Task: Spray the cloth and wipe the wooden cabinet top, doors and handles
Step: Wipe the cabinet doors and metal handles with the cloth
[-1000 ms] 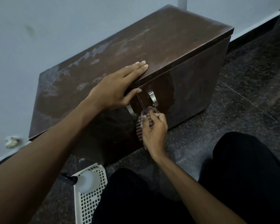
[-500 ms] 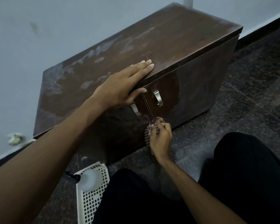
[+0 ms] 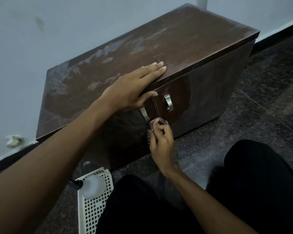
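Observation:
A low dark wooden cabinet [image 3: 184,41] stands against the wall, its top streaked with pale smears. Two metal handles sit on the doors: the right handle [image 3: 168,102] shows fully, the left handle [image 3: 145,114] is partly behind my left hand. My left hand [image 3: 134,86] lies flat on the top's front edge, thumb hooked under it. My right hand [image 3: 161,139] grips a bunched checked cloth [image 3: 155,124] and presses it on the door seam just below the handles.
A white plastic basket [image 3: 93,211] with a white spray bottle [image 3: 91,186] in it stands on the dark speckled floor at lower left. My knees in black trousers fill the bottom. A pale wall with a dark skirting runs behind the cabinet.
My right hand with the cloth has slid down from between the handles to the seam below them. My left hand has stayed on the top edge.

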The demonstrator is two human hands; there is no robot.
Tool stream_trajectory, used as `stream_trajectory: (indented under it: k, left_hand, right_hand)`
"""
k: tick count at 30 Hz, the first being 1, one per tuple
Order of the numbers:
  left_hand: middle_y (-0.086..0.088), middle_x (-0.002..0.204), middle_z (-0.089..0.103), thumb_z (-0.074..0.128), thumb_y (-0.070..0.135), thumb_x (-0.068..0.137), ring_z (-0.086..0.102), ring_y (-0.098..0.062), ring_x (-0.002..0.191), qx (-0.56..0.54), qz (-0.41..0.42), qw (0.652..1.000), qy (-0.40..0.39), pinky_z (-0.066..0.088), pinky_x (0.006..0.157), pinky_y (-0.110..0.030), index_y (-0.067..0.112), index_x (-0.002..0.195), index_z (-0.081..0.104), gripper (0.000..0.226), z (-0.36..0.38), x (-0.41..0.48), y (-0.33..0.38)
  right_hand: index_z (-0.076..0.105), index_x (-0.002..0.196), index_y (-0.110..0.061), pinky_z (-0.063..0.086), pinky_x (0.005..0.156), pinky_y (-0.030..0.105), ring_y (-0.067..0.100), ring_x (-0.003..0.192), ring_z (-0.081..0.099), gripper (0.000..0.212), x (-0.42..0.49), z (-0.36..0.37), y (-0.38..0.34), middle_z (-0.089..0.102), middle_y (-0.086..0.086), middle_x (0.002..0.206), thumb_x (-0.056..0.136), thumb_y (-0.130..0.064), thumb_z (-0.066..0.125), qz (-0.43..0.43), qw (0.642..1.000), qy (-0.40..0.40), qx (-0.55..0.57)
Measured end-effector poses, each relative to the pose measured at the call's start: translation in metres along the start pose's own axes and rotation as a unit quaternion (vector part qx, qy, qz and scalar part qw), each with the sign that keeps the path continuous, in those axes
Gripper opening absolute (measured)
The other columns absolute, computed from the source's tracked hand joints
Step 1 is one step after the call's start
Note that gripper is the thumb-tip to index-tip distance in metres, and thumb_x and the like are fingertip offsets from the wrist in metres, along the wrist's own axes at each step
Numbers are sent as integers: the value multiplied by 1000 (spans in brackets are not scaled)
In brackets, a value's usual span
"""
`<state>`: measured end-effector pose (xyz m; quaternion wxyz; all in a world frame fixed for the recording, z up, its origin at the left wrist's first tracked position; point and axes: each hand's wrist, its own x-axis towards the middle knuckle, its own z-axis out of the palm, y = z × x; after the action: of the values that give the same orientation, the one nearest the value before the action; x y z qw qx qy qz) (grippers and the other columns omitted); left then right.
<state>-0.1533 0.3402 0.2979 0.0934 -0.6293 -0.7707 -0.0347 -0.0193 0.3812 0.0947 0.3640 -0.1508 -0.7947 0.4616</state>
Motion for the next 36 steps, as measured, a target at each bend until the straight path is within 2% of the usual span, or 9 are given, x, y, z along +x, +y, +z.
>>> stream_trajectory:
  k: [4, 9, 11, 13, 17, 22, 26, 33, 36]
  left_hand:
    - [-10, 162, 32, 54, 36, 102, 29, -25, 151, 2, 0, 1000, -8, 36, 118, -46, 7, 157, 30, 66, 1, 0, 0]
    - [-9, 163, 32, 54, 36, 102, 29, -24, 151, -9, -4, 1000, -4, 35, 119, -44, 8, 156, 31, 66, 0, -1, -1]
    - [-7, 162, 32, 55, 37, 101, 30, -22, 151, -19, -8, 1000, 0, 35, 119, -44, 10, 156, 32, 65, 1, -1, -1]
    - [-6, 162, 33, 56, 37, 101, 30, -21, 151, -34, -11, 999, 1, 35, 119, -43, 11, 156, 33, 65, 2, 0, -1]
    - [-6, 161, 36, 63, 33, 98, 31, -20, 150, -79, -20, 997, 5, 33, 120, -41, 10, 154, 38, 66, 0, 1, -3]
    - [-6, 158, 41, 66, 35, 96, 34, -19, 149, -130, -40, 991, 18, 32, 121, -41, 10, 150, 44, 64, -2, 2, -4]
    - [-5, 157, 42, 64, 34, 98, 35, -18, 148, -143, -53, 988, 21, 32, 121, -43, 11, 150, 46, 59, -2, 2, -2]
    - [-5, 157, 43, 62, 32, 99, 37, -18, 147, -133, -57, 989, 24, 34, 120, -42, 12, 150, 46, 58, -3, 1, 1]
    - [-4, 157, 43, 60, 34, 99, 37, -18, 147, -112, -59, 992, 19, 34, 120, -42, 13, 151, 45, 58, -4, 0, 2]
  right_hand:
    - [41, 149, -10, 54, 62, 37, 22, 85, 54, 50, -15, 16, -2, 45, 0, 104, 102, -27, 42, 1, 999, -36, -5]
    - [56, 135, -3, 54, 63, 37, 23, 88, 49, 41, -21, 32, -19, 53, 9, 102, 96, -11, 47, -126, 979, -139, -76]
    - [55, 139, -10, 53, 65, 31, 21, 90, 50, 45, -19, 28, -11, 56, 6, 107, 95, -12, 43, -140, 980, -114, -87]
    - [57, 137, -17, 53, 73, 30, 15, 96, 49, 41, -16, 20, 2, 55, -2, 114, 98, -16, 43, -55, 996, -48, -52]
    - [54, 141, -7, 53, 70, 33, 22, 88, 54, 42, -5, 15, 15, 42, -11, 108, 102, -20, 45, 31, 998, 62, 3]
    - [53, 141, -7, 53, 65, 34, 26, 82, 55, 46, -16, 33, -21, 40, -9, 105, 106, -32, 36, -20, 998, 14, 63]
    - [61, 129, 3, 51, 62, 35, 25, 82, 54, 36, -10, 39, -48, 53, 9, 99, 99, -14, 52, -106, 994, -2, 25]
    - [61, 130, -3, 51, 66, 28, 22, 85, 54, 34, -3, 32, -48, 53, 8, 104, 97, -9, 54, -81, 996, 41, -9]
    - [52, 140, -9, 55, 68, 31, 22, 90, 55, 44, -26, 36, -21, 43, -2, 111, 96, -7, 56, 25, 1000, 4, -3]
